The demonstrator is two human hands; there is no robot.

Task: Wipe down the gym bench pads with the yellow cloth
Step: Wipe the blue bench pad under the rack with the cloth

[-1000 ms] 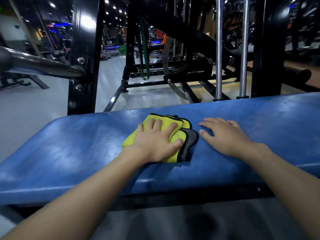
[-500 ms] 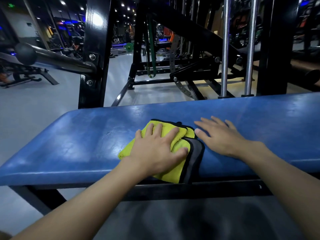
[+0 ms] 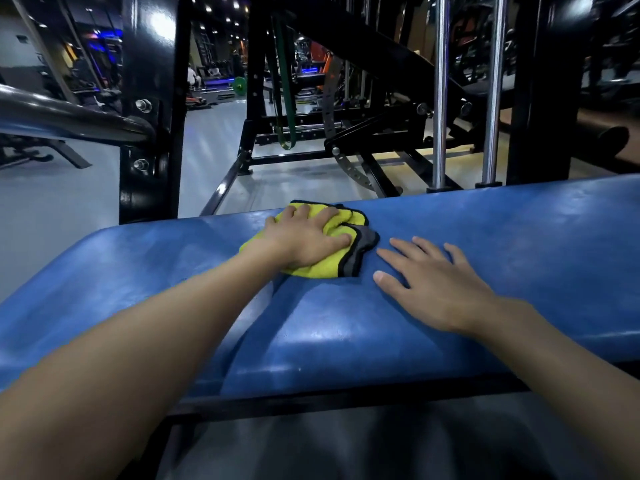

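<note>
- Under the left hand (image 3: 304, 240) lies the folded yellow cloth (image 3: 313, 270), pressed palm-down onto the blue padded worktop (image 3: 519, 237). The fingers lie nearly straight and together, reaching the cloth's far edge, with the thumb out toward the right hand (image 3: 436, 289).
- Just right of the cloth, the right hand rests flat on the worktop, fingers spread, grasping nothing.
- Both bare forearms stretch forward over the worktop's near edge.

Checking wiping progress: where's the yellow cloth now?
Head view, centre: yellow cloth on the blue bench pad near its far edge, under the left hand, beside the right hand.
</note>
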